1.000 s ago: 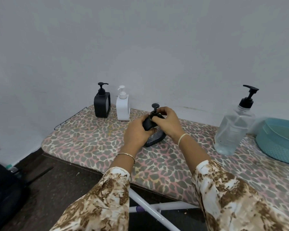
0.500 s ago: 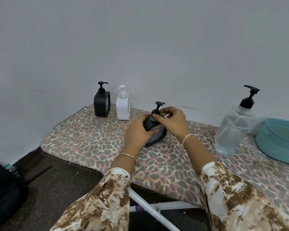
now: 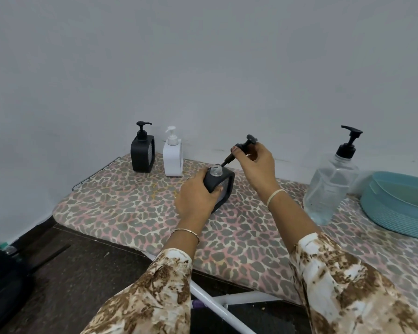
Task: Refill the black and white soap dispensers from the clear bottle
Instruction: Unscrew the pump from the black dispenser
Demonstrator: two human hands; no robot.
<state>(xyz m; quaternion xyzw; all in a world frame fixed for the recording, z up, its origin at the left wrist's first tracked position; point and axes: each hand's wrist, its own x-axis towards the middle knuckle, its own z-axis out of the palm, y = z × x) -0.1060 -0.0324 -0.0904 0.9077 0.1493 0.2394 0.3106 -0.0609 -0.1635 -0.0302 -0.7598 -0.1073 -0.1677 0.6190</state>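
A black soap dispenser [image 3: 223, 186] is sitting tilted near the middle of a leopard-print ironing board [image 3: 130, 208], its clear neck uncapped. The person's left hand [image 3: 196, 196] is gripping it from the near left, fingers wrapped around the body and covering most of that side. Just above the neck, the right hand [image 3: 258, 165] is pinching the black pump [image 3: 245, 145] between thumb and fingertips and holding it at a slant. The stem's lower end is hanging just beside the opening; whether it is touching the rim is hard to tell, and no liquid level is showing through the dark casing.

At the far left, a second black dispenser [image 3: 142, 153] and a white dispenser [image 3: 172, 157] are standing upright side by side against the wall [image 3: 203, 68], pumps on. To the right, the clear bottle [image 3: 328, 189] is standing capped with a black pump, holding clear liquid low down. A teal basin [image 3: 401, 201] beside it is running off the right edge. A dark bag [image 3: 0, 280] at the near left is being cut off by the picture's border, and the board's white frame [image 3: 217, 302] is partly disappearing behind the patterned sleeves.
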